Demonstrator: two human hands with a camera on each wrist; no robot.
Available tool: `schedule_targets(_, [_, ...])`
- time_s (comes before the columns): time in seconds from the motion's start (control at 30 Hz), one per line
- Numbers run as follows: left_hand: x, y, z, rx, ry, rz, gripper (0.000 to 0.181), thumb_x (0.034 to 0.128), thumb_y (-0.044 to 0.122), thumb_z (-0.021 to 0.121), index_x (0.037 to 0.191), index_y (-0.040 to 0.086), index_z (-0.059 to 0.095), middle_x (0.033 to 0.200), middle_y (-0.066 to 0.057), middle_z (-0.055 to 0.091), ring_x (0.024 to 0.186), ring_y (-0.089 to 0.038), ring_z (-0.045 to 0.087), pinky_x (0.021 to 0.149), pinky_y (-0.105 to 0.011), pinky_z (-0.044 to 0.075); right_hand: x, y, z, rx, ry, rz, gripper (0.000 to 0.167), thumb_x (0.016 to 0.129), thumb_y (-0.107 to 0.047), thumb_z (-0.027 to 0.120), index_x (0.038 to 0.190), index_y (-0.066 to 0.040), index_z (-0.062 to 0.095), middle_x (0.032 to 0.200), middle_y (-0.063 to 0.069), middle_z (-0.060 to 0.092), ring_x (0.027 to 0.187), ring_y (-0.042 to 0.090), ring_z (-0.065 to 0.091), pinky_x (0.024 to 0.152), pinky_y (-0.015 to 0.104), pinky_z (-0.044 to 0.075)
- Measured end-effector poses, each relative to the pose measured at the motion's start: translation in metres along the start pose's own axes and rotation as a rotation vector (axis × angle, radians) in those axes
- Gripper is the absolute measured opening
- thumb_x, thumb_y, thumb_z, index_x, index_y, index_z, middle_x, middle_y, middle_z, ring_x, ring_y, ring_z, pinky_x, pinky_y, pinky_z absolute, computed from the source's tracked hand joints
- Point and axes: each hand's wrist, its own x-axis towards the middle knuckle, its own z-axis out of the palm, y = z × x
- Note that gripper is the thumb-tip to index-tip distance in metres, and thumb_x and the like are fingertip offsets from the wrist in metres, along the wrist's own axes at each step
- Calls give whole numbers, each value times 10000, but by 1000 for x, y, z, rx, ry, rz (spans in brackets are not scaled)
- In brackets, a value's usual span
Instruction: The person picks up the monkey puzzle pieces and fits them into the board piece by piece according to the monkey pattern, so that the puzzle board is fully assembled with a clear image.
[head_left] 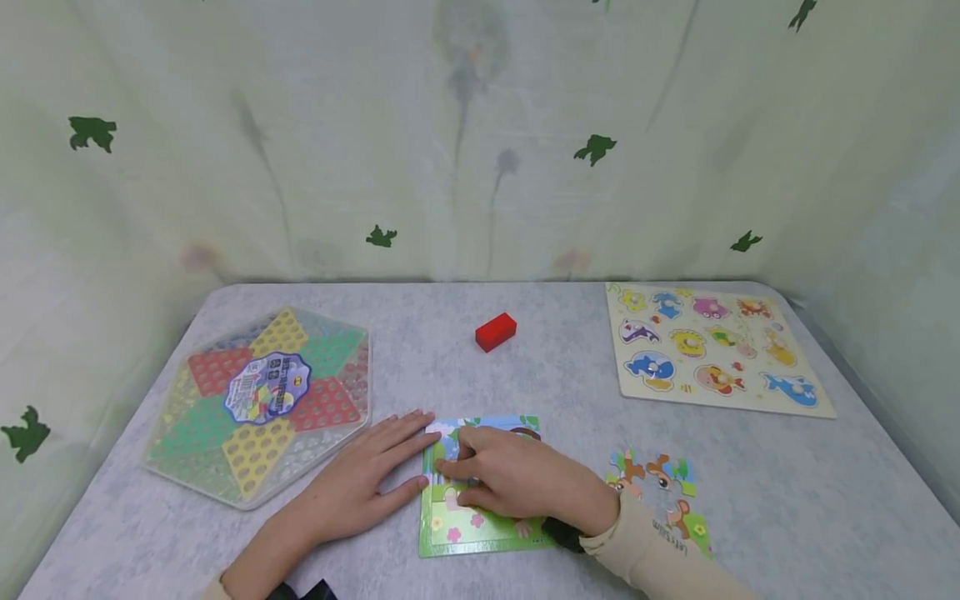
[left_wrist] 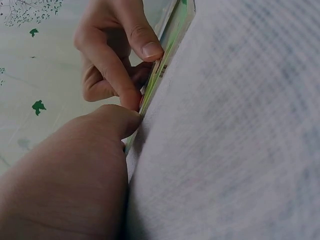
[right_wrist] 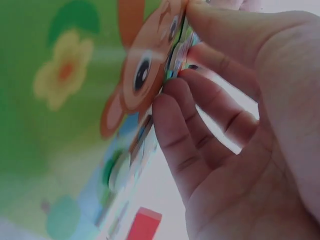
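Nearest, two cream sleeves [head_left: 645,542] reach in over the worktop [head_left: 420,358], with black bands [head_left: 562,534] at the wrists. The left hand [head_left: 367,479] lies with its fingers spread and fairly straight, holding nothing, the tips touching the left edge of a green-bordered puzzle board [head_left: 487,540]. The right hand [head_left: 510,471] is over that board, fingers bent, thumb and index tips apart and set against its face — whether they have a piece in their grip I cannot tell.

The puzzle board lies flat at the near middle, showing grass, pink flowers and bits of brown animal. Right of it, beside the right sleeve, lies a cluster of picture puzzle pieces [head_left: 681,518] with brown animal parts.

Farther off, at left, a clear hexagonal game board [head_left: 322,404] shows a coloured star under a purple-edged label [head_left: 267,387]. At right sits a pale sea-animal puzzle [head_left: 735,329]; between the two, a red block [head_left: 496,332]. Behind everything hangs a pale curtain [head_left: 337,125] — dark green leaf shapes dot it.
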Motion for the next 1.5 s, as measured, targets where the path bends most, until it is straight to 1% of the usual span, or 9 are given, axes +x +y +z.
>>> schedule_targets(0.17, [0, 0, -1, -2, -5, -8, 546, 989, 382, 692, 1500, 248, 554, 1611, 35, 452, 1496, -223, 417, 1210, -488, 333, -2, 0, -2, -40, 21, -23, 323, 1016, -374, 668, 1317, -265, 712, 987, -75, 579, 802, 35, 497, 636, 71, 364])
schedule_targets(0.37, [0, 0, -1, 6, -1, -7, 544, 989, 383, 691, 1499, 253, 554, 1609, 32, 456, 1495, -219, 419, 1210, -473, 329, -4, 0, -3, -29, 20, 2, 367, 998, -376, 696, 1354, -286, 686, 1005, -92, 575, 806, 19, 501, 594, 59, 343])
schedule_targets(0.63, [0, 0, 0, -2, -4, -6, 547, 991, 382, 689, 1505, 262, 547, 1610, 34, 455, 1495, -217, 418, 1212, -475, 326, -6, 3, -4, 125, 22, 50, 527, 980, -393, 716, 1451, -187, 602, 1121, -73, 629, 825, -19, 503, 713, 58, 429])
schedule_targets(0.73, [0, 0, 1, -10, -13, -13, 549, 998, 398, 677, 1515, 286, 531, 1614, 40, 448, 1499, -213, 412, 1214, -490, 327, -9, 6, -10, 166, 3, 80, 564, 984, -396, 711, 1490, -195, 565, 1057, -82, 630, 832, -1, 503, 741, 100, 462])
schedule_targets(0.8, [0, 0, 1, -11, -15, -17, 550, 1001, 406, 672, 1519, 292, 526, 1616, 39, 446, 1499, -214, 412, 1216, -497, 328, -12, 9, -15, 189, -5, 115, 580, 998, -385, 694, 1526, -220, 522, 1100, -87, 645, 905, 10, 531, 793, 138, 499])
schedule_targets(0.97, [0, 0, 0, -5, -15, -28, 554, 994, 412, 678, 1512, 276, 539, 1614, 45, 448, 1495, -213, 419, 1217, -500, 334, -26, 18, -26, 261, 26, 187, 661, 1010, -342, 685, 1601, -279, 395, 1411, -54, 617, 1201, 70, 582, 986, 287, 553])
schedule_targets(1.17, [0, 0, -1, 0, -17, -27, 550, 990, 409, 682, 1505, 270, 548, 1613, 46, 449, 1495, -213, 420, 1219, -479, 325, -51, 30, -34, 290, 85, 262, 685, 990, -333, 715, 1597, -288, 400, 1466, -58, 590, 1341, 123, 549, 1076, 392, 530])
schedule_targets(1.3, [0, 0, 0, 2, -12, -21, 547, 987, 402, 689, 1499, 264, 555, 1609, 39, 457, 1491, -219, 426, 1216, -468, 321, -66, 35, -37, 309, 92, 317, 669, 986, -332, 719, 1585, -279, 426, 1468, -53, 592, 1348, 130, 547, 1092, 420, 520])
schedule_targets(1.5, [0, 0, 0, 2, -10, -23, 551, 983, 401, 692, 1498, 257, 558, 1608, 32, 458, 1490, -225, 427, 1220, -473, 322, -85, 38, -38, 357, 111, 367, 694, 969, -288, 747, 1584, -263, 428, 1417, -39, 617, 1179, 136, 627, 984, 396, 574])
